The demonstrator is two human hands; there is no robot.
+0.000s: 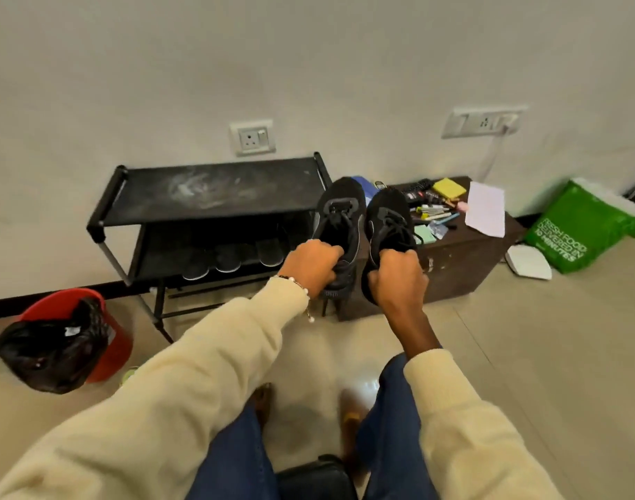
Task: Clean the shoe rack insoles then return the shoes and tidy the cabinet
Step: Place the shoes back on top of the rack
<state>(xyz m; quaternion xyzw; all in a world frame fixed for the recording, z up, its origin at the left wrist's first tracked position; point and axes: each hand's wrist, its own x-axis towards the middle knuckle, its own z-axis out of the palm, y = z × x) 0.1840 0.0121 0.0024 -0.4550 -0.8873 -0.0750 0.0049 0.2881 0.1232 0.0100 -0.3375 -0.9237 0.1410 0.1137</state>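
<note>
I hold a pair of black sneakers up in the air, toes pointing away from me. My left hand (313,264) grips the heel of the left sneaker (341,218). My right hand (399,279) grips the heel of the right sneaker (387,225). Both shoes hang just right of the black shoe rack (208,196), whose top shelf is dusty with whitish smears. Several insoles (233,259) lie in a row on its lower shelf.
A dark wooden cabinet (464,258) right of the rack carries pens, a yellow sponge (448,188), papers and small clutter. A red bin with a black bag (56,341) stands at the left. A green bag (583,229) and a white lid (528,261) lie on the floor at the right.
</note>
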